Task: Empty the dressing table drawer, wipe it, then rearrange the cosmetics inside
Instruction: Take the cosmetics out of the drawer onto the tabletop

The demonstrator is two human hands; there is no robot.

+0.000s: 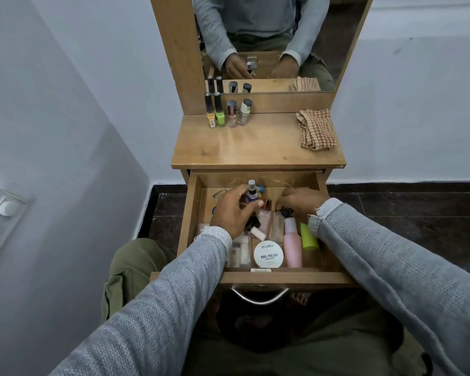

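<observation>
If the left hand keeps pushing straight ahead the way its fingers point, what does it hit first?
The left hand already grips the small spray bottle. Straight on, toward the drawer's rear, it would probably meet the blue-capped item just behind, then the drawer's back wall. Depth is uncertain.

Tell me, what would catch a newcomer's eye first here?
Both hands reach into the open drawer, crowded with cosmetics: the left hand grips a small spray bottle, the right hand digs among bottles at the back. Up on the tabletop, four nail polish bottles stand by the mirror, a checked cloth opposite.
</observation>
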